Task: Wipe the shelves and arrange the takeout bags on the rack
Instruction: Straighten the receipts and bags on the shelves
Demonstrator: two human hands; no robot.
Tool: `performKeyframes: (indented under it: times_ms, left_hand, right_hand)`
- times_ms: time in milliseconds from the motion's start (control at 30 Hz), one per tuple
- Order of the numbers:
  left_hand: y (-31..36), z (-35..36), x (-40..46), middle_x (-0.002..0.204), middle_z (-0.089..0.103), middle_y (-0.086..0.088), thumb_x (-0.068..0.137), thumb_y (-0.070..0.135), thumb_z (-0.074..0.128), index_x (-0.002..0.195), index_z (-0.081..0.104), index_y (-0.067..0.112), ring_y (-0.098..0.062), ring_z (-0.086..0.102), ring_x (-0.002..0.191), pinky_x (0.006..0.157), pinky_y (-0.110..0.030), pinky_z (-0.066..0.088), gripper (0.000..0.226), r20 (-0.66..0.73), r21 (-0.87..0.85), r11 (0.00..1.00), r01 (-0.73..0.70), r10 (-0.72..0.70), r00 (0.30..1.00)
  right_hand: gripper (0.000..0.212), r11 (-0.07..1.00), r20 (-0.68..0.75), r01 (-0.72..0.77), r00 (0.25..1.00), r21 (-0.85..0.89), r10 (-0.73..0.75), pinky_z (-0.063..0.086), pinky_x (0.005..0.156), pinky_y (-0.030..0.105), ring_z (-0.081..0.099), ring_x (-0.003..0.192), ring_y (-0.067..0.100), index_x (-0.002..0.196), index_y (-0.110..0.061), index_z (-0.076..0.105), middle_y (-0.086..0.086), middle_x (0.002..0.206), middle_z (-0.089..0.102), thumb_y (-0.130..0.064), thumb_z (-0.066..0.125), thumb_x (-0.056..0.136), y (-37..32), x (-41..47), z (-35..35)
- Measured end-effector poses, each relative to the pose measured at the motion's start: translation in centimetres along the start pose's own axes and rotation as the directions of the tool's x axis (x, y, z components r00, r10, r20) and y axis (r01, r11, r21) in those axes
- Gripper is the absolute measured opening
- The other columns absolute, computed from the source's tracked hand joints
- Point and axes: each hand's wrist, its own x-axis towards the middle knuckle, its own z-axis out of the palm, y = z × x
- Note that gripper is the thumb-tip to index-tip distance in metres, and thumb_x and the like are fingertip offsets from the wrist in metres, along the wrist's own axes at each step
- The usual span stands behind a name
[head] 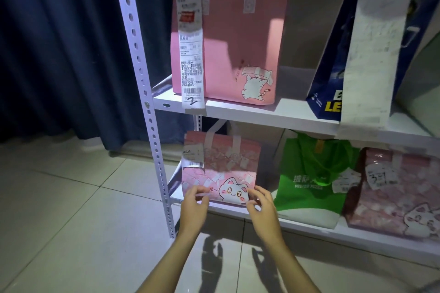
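Observation:
A small pink cat-print takeout bag (221,169) stands at the left end of the lower shelf (309,225) of a white metal rack. My left hand (194,204) is at its lower left corner and my right hand (260,207) at its lower right corner. Both have fingers spread and touch the bag's bottom edge without a firm grip. A green pizza bag (309,188) and another pink cat bag (392,192) stand to the right on the same shelf. On the upper shelf (262,112) stand a tall pink bag (238,38) with a long receipt, a grey bag (309,19) and a dark blue bag (333,83).
The rack's perforated white upright post (147,107) rises at the left. A dark blue curtain (59,43) hangs behind it. The floor is pale tile (71,221). A long white receipt (371,54) dangles over the blue bag past the upper shelf's edge.

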Motion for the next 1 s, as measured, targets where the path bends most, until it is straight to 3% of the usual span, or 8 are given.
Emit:
performKeyframes:
  times_ms: [100, 167, 367, 500, 633, 767, 933, 1000]
  left_hand:
    - [-0.1, 0.2, -0.3, 0.102, 0.072, 0.008, 0.096, 0.003, 0.066, 0.095, 0.07, 0.018, -0.01, 0.065, 0.101, 0.075, -0.008, 0.045, 0.016, 0.046, -0.032, 0.999, 0.008, -0.007, 0.999]
    - [0.1, 0.6, -0.5, 0.102, 0.073, 0.005, 0.096, 0.002, 0.065, 0.095, 0.071, 0.018, -0.01, 0.065, 0.101, 0.078, -0.013, 0.047, 0.017, 0.075, -0.031, 0.999, 0.013, -0.011, 0.997]
    - [2.5, 2.3, -1.3, 0.102, 0.075, 0.006, 0.095, -0.002, 0.059, 0.092, 0.072, 0.019, -0.015, 0.068, 0.101, 0.086, -0.033, 0.057, 0.024, 0.175, -0.03, 0.999, -0.016, 0.021, 0.984]
    - [7.1, 2.1, -3.1, 0.099, 0.076, 0.004, 0.097, -0.001, 0.059, 0.092, 0.072, 0.018, -0.017, 0.071, 0.097, 0.085, -0.036, 0.06, 0.024, 0.211, -0.042, 0.999, 0.017, -0.007, 0.977]
    - [14.2, 0.2, -5.1, 0.095, 0.077, 0.005, 0.097, -0.002, 0.058, 0.09, 0.072, 0.019, -0.017, 0.072, 0.092, 0.078, -0.024, 0.056, 0.027, 0.254, -0.036, 0.996, 0.076, -0.064, 0.965]
    - [22.1, -2.7, -6.8, 0.092, 0.076, 0.01, 0.099, 0.003, 0.057, 0.09, 0.072, 0.023, -0.011, 0.073, 0.089, 0.071, -0.016, 0.053, 0.026, 0.275, 0.005, 0.994, 0.113, -0.11, 0.955]
    - [32.1, -6.3, -7.6, 0.089, 0.074, 0.011, 0.102, 0.007, 0.056, 0.091, 0.07, 0.022, -0.012, 0.073, 0.088, 0.077, -0.032, 0.064, 0.024, 0.278, 0.026, 0.991, 0.128, -0.13, 0.952]
    - [36.7, -7.9, -8.1, 0.088, 0.074, 0.011, 0.102, 0.006, 0.055, 0.092, 0.07, 0.02, -0.013, 0.073, 0.086, 0.075, -0.031, 0.064, 0.023, 0.293, 0.01, 0.993, 0.114, -0.112, 0.949]
  right_hand:
    - [0.038, 1.0, -0.023, -0.001, 1.0, 0.0, 0.001, 0.038, 0.086, -0.004, 0.055, 0.115, -0.007, 0.127, -0.011, 0.069, -0.006, 0.129, 0.056, 0.003, 0.055, 0.095, 0.0, -0.2, -0.1]
    - [0.038, 1.0, -0.023, -0.003, 1.0, 0.003, 0.003, 0.04, 0.086, -0.004, 0.055, 0.114, -0.007, 0.126, -0.013, 0.069, -0.006, 0.13, 0.058, 0.003, 0.057, 0.095, -0.1, -0.4, -0.5]
    - [0.036, 1.0, -0.042, 0.029, 0.999, -0.004, -0.03, 0.053, 0.096, 0.03, 0.06, 0.115, 0.006, 0.114, -0.018, 0.074, -0.01, 0.123, 0.062, 0.004, 0.057, 0.091, -1.3, -0.4, -2.5]
    - [0.04, 0.999, -0.006, -0.005, 1.0, 0.041, 0.005, 0.057, 0.082, 0.03, 0.066, 0.095, 0.005, 0.103, -0.03, 0.073, -0.022, 0.109, 0.064, 0.004, 0.059, 0.09, -4.5, -1.3, -5.3]
    - [0.039, 0.991, 0.05, -0.135, 0.99, -0.006, 0.135, 0.055, 0.079, 0.028, 0.07, 0.089, 0.009, 0.099, -0.04, 0.07, -0.017, 0.107, 0.07, -0.001, 0.062, 0.092, -10.3, -2.5, -9.6]
    - [0.031, 0.976, 0.093, -0.213, 0.972, -0.047, 0.217, 0.059, 0.084, 0.031, 0.071, 0.091, 0.008, 0.101, -0.033, 0.071, -0.015, 0.108, 0.073, -0.003, 0.063, 0.096, -17.7, -3.7, -13.9]
    - [0.02, 0.957, 0.144, -0.284, 0.946, -0.06, 0.29, 0.061, 0.081, 0.035, 0.071, 0.083, 0.011, 0.102, -0.028, 0.072, -0.013, 0.099, 0.074, -0.013, 0.06, 0.101, -27.9, -4.0, -18.5]
    - [0.017, 0.956, 0.169, -0.292, 0.94, -0.045, 0.295, 0.061, 0.08, 0.033, 0.073, 0.079, 0.012, 0.102, -0.027, 0.071, -0.011, 0.097, 0.075, -0.015, 0.06, 0.101, -32.6, -4.1, -20.5]
